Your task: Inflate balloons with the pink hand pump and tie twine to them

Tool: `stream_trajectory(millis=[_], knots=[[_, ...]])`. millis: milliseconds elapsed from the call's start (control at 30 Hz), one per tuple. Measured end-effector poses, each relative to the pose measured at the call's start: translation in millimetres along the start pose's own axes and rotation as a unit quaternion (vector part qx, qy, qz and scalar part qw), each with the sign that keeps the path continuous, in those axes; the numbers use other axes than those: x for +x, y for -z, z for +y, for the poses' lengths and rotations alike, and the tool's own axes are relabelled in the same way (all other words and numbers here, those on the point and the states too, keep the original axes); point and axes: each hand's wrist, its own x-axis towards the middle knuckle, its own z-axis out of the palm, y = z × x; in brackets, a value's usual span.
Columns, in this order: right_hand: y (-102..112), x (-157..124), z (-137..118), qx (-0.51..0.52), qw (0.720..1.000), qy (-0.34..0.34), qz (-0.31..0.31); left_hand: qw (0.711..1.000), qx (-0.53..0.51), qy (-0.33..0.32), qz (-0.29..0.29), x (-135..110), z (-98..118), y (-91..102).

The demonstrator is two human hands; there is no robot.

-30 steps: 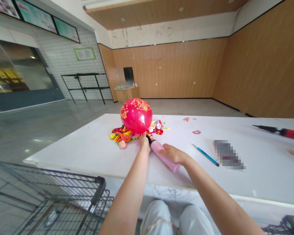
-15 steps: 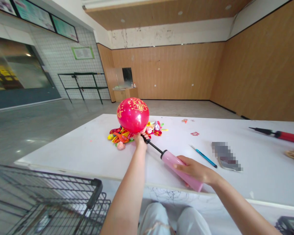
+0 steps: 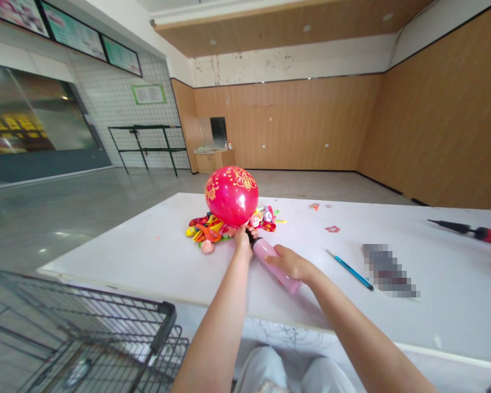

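Observation:
A red balloon (image 3: 231,195) with gold print stands inflated on the white table (image 3: 155,256). My left hand (image 3: 243,240) is closed round the balloon's neck where it meets the nozzle of a pink hand pump (image 3: 275,264). My right hand (image 3: 291,264) grips the pump's pink barrel, which is pushed in close to the nozzle so that no rod shows. Behind the balloon lies a heap of flat coloured balloons (image 3: 213,229).
A blue pen (image 3: 350,270) and a blurred flat object (image 3: 389,271) lie right of the pump. A red and black pump (image 3: 474,231) rests at the far right. A wire shopping cart (image 3: 106,338) stands at the lower left, against the table's near edge.
Half a second ago the pump barrel was pulled back with its black rod showing; now my right hand has pushed it forward to the nozzle. The balloon looks slightly larger.

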Motion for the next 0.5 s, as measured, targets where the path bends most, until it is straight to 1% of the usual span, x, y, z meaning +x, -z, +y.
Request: stream_trajectory(millis=[67, 167, 233, 267, 367, 433, 500], knots=[[-2, -4, 1, 0.004, 1.0, 0.014, 0.003, 1.0, 0.008, 0.0, 0.01, 0, 1, -1.5], [0, -23, 10, 0.031, 0.999, 0.03, 0.005, 1.0, 0.002, 0.009, 0.022, 0, 3, -5.1], [5, -42, 18, 0.062, 0.998, 0.03, -0.011, 0.999, -0.006, 0.017, 0.035, 0, 5, -7.4], [8, -53, 22, 0.084, 0.996, 0.028, -0.029, 0.999, -0.01, 0.017, 0.043, 1, 6, -8.1], [17, -82, 32, 0.154, 0.985, -0.003, -0.081, 0.998, -0.016, -0.005, 0.065, 2, 12, -8.8], [22, -96, 37, 0.167, 0.982, -0.008, -0.091, 0.997, -0.02, -0.02, 0.07, 2, 15, -8.5], [25, -100, 39, 0.154, 0.985, -0.004, -0.082, 0.997, -0.026, -0.024, 0.064, 3, 17, -8.1]])
